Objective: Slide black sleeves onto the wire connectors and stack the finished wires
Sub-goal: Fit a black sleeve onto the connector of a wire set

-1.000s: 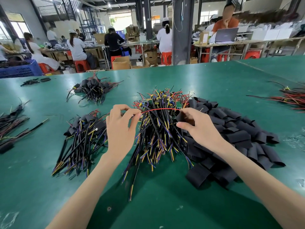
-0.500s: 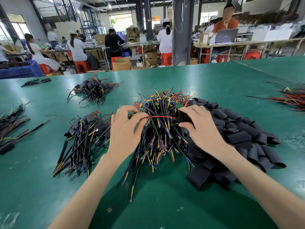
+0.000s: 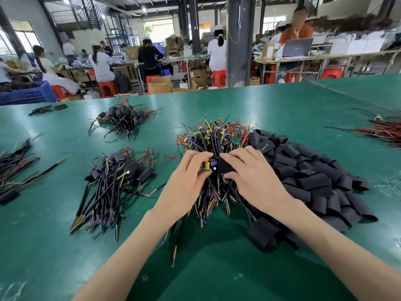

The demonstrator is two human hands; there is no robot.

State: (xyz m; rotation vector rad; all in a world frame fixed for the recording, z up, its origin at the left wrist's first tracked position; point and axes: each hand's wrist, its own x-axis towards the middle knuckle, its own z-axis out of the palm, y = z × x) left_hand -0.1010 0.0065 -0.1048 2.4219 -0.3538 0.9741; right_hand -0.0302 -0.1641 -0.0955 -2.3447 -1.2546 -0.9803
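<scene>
Now | step: sleeve (image 3: 225, 167) touching right end of connector (image 3: 207, 166), above middle wire pile (image 3: 217, 135) | left hand (image 3: 188, 181) pinches connector, right hand (image 3: 253, 177) pinches sleeve | next: likely push sleeve fully over, then lay on left stack (image 3: 112, 177)

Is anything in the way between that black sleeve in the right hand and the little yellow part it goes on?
Nothing visible does. The right hand pinches the black sleeve, its end right beside the small yellow-and-blue connector that the left hand holds. The unsleeved wire pile lies under them, not between them.
</scene>
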